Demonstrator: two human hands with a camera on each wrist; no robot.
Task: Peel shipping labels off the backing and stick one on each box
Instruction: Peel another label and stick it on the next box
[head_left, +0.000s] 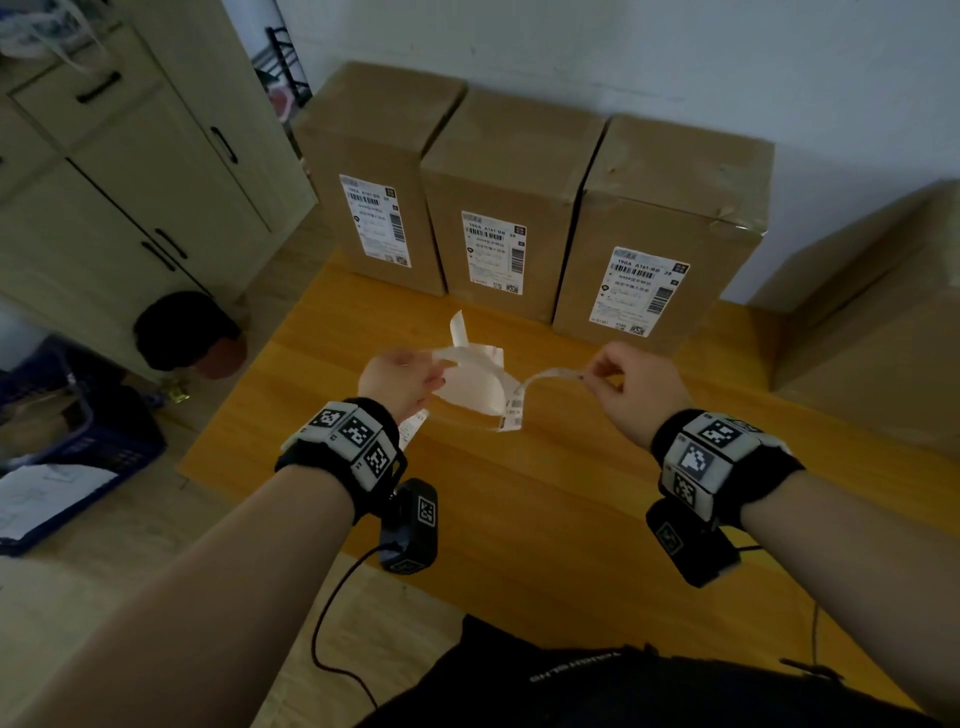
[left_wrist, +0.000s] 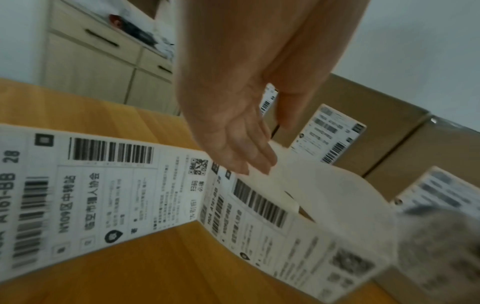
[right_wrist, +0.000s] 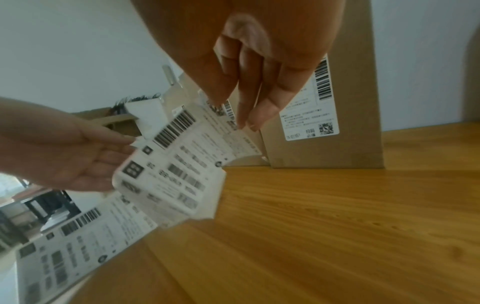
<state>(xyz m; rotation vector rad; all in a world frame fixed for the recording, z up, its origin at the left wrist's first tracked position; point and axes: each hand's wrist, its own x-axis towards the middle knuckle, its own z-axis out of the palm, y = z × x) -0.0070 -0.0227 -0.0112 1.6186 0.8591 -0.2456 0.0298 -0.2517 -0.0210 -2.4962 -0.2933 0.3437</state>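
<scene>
Landmark: three brown boxes (head_left: 514, 208) standing in a row at the back of the wooden worktop (head_left: 519, 519), against the wall; each front already carries a stuck label (head_left: 640, 291).
Left of the boxes: a pale cupboard (head_left: 130, 171) with dark handles stands on the floor; a blue crate (head_left: 78, 447) lies on the floor in front of it.
Right of the boxes: a bigger carton (head_left: 872, 332) sits on the worktop.
In the way: nothing lies on the worktop between the boxes and the hands.
Label strip: a folded strip of labels (head_left: 475, 382) on its backing hangs in the air in front of the middle box, clear of the worktop, one end trailing under the left wrist.
Left hand (head_left: 400, 376): its grip holds the strip, fingers nearly straight beneath the paper.
Right hand (head_left: 634, 387): the grip is closed in a pinch on one label (right_wrist: 207, 131), at its edge; that label curves away from the backing towards the right box.
</scene>
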